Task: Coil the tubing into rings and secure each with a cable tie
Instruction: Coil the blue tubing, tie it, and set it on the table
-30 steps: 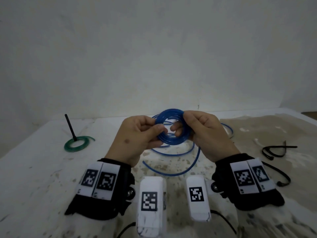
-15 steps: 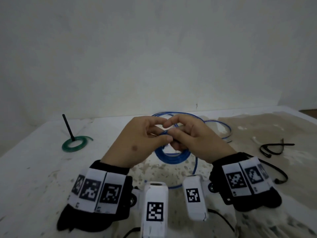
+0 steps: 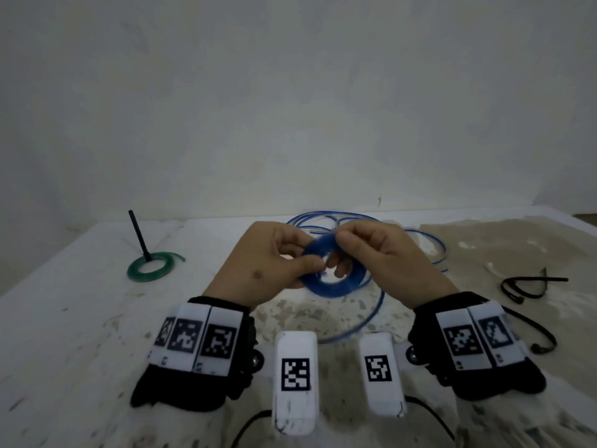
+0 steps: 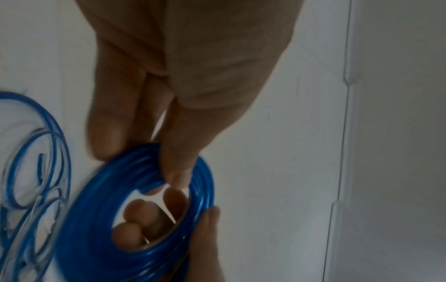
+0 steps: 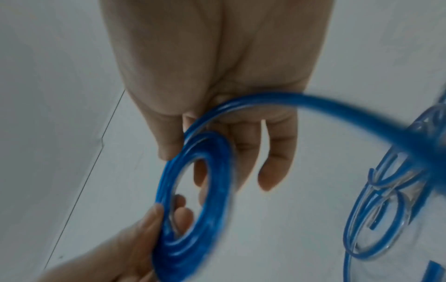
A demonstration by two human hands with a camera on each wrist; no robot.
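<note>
both hands pinch the blue tubing coil [image 3: 334, 279] above the surface [image 3: 80, 318]: the left hand [image 3: 268, 270] clamps the wound rings together while the right hand [image 3: 384, 257] feeds slack; black cable ties [image 3: 529, 286] wait at the right.

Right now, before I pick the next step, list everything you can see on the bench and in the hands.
blue coil: one, blue, held off the table between both hands.
loose blue tubing: one trailing length, blue, lying in loops on the table behind and below the coil.
green ring: one, green, on the table at far left, with a black cable tie standing up from it.
spare cable ties: a few, black, on the table at right; exact count unclear.
table: one, white, stained.
wall: white, behind the table.
wrist units: two, white with black markers, on black wrist straps.
left hand: grips the coil's left side.
right hand: pinches the coil's upper right.
</note>
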